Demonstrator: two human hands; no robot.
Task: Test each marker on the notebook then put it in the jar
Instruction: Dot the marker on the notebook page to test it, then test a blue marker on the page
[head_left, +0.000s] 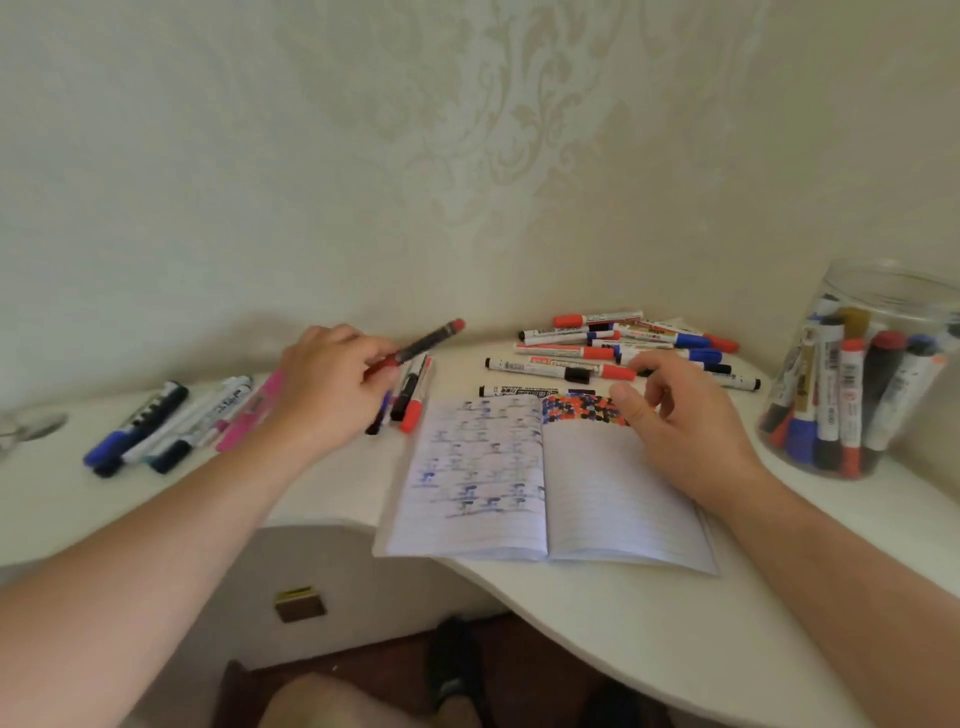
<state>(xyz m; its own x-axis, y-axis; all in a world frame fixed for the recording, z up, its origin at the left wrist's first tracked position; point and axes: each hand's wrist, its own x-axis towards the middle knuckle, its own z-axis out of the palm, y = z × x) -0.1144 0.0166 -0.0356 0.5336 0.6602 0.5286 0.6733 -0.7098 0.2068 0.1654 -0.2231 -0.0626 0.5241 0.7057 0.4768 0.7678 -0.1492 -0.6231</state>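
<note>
My left hand (327, 384) grips a dark marker with a red end (428, 340), lifted above the desk and pointing up to the right. An open lined notebook (545, 483) lies in front of me, ink marks on its left page and a band of coloured dots along the top of the right page. My right hand (680, 421) hovers over the right page with fingers loosely curled, holding nothing. A clear jar (862, 374) at the far right holds several markers standing upright. A pile of capped markers (623, 348) lies behind the notebook.
A few markers (410, 395) lie just left of the notebook. More markers and a pink one (171, 421) lie at the far left. The white desk (649, 623) has a curved front edge; the wall stands close behind. A glass object (26, 426) sits at the left edge.
</note>
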